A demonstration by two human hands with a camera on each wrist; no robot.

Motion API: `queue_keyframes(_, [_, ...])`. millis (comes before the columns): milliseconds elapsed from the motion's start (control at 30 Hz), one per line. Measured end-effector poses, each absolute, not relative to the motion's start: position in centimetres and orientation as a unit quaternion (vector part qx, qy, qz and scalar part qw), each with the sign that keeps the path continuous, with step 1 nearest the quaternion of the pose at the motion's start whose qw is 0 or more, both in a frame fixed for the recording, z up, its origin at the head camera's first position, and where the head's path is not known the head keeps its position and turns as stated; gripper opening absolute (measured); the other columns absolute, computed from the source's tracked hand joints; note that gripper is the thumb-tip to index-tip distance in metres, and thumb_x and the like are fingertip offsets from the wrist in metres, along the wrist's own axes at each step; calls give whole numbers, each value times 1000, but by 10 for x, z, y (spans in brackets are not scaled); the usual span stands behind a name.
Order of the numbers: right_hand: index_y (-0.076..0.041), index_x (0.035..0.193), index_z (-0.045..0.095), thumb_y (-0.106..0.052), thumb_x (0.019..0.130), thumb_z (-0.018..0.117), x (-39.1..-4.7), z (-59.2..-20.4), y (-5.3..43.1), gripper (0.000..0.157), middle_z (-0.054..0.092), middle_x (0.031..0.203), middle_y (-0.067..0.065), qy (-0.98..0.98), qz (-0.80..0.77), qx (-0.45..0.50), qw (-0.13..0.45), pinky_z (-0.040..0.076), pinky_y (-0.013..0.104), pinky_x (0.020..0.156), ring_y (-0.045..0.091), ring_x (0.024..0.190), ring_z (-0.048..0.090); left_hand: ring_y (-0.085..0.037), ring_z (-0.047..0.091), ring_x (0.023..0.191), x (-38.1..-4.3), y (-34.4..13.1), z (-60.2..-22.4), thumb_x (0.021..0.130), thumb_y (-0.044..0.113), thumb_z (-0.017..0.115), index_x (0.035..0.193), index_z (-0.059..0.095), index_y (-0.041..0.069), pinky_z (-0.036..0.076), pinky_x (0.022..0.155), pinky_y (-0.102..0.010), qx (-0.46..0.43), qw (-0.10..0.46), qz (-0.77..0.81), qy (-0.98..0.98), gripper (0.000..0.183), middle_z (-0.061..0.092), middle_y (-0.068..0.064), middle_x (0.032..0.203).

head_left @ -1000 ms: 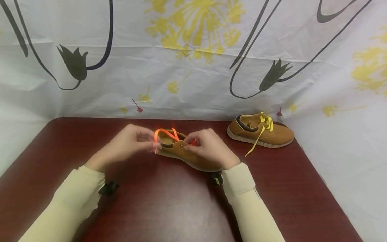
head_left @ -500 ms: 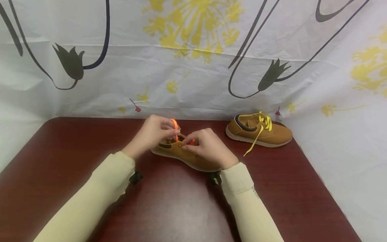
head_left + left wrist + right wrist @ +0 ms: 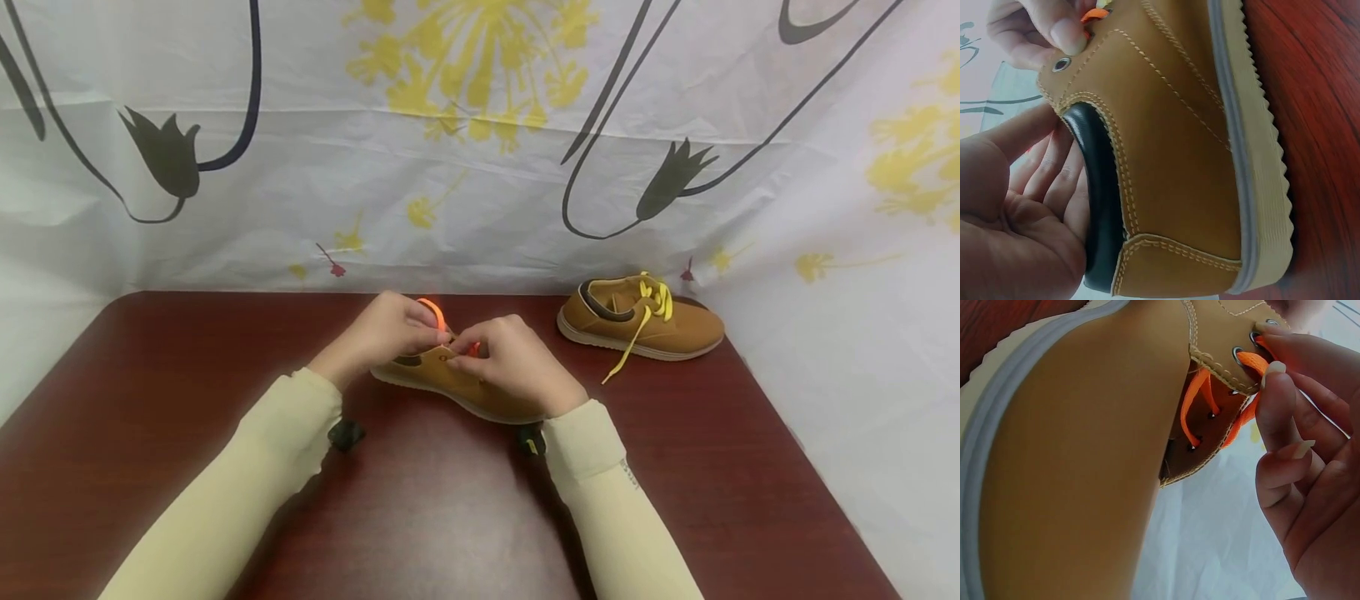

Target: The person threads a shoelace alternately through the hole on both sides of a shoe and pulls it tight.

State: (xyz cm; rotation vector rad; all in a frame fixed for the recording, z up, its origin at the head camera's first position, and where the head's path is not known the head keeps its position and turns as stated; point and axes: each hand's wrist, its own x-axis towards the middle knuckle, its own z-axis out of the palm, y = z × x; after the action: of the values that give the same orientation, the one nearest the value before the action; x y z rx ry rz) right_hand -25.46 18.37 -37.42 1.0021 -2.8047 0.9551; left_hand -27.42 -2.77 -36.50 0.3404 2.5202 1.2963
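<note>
A tan shoe (image 3: pixel 442 382) stands on the table below both hands, its toe partly covered by the right hand. An orange shoelace (image 3: pixel 432 311) loops up beside the fingers of the left hand (image 3: pixel 392 331), which seem to hold it over the shoe's opening; their tips are hidden behind the collar in the left wrist view. With thumb and fingers, the right hand (image 3: pixel 517 364) pinches the eyelet flap (image 3: pixel 1225 344). Orange lace runs through the metal eyelets there and across the inside of the opposite flap. One eyelet (image 3: pixel 1061 64) near the collar has no lace in it.
A second tan shoe (image 3: pixel 678 331) with a yellow lace (image 3: pixel 637 342) sits at the table's back right. Behind the dark red table (image 3: pixel 442 508) hangs a white patterned curtain (image 3: pixel 300 183). Dark wrist devices (image 3: pixel 345 435) show under the sleeves.
The left hand has moved right from beside the heel to the eyelets, and the stretched orange loop has become smaller. The right hand stays at the flap.
</note>
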Motion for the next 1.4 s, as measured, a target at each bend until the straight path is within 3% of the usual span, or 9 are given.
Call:
queue_keyframes(233, [-23,90,80,-23,90,78,-255,-374,185,3,67,69,-13,-900,295,320,13,43,21,53,4,52,47,-13,61,74,-276,-27,-363,90,19,75,91,78,5,54,69,-25,129,160,435,877,14,75,-2,86])
queue_keyframes(433, [-24,88,78,-27,87,80,-254,-374,184,3,67,73,-15,-904,292,313,23,47,23,58,6,59,55,-12,55,67,-277,-29,-362,92,18,71,89,78,5,51,66,-24,148,176,428,874,15,66,3,74])
queue_keyframes(667, [-25,86,66,-27,77,88,-247,-367,182,25,60,89,-10,-916,235,316,76,47,26,67,8,75,59,-10,44,57,-276,-32,-362,95,16,65,85,75,4,45,61,-24,166,200,441,859,18,47,6,59])
queue_keyframes(933, [-32,85,75,-16,81,83,-247,-373,178,18,63,85,-18,-880,216,396,147,46,18,62,-2,70,58,-11,38,56,-276,-33,-360,96,12,57,84,70,5,39,59,-25,172,212,453,849,19,38,5,58])
queue_keyframes(1133, [-31,85,77,-23,82,85,-249,-377,178,12,63,81,-15,-869,206,412,180,43,17,57,-1,63,52,-12,33,54,-277,-33,-360,99,18,58,92,75,7,33,56,-25,169,212,455,848,21,36,4,57])
queue_keyframes(1233, [-30,88,79,-26,83,84,-250,-378,177,8,62,80,-15,-870,196,413,184,42,17,57,-1,62,51,-13,29,54,-277,-33,-362,102,22,58,86,73,7,31,56,-25,166,207,456,850,26,33,4,57])
queue_keyframes(1400, [-31,91,80,-27,86,82,-249,-381,176,6,59,78,-13,-876,183,406,183,39,18,55,0,60,48,-12,38,61,-275,-33,-363,103,25,59,82,70,6,36,61,-24,162,200,462,849,30,44,5,61])
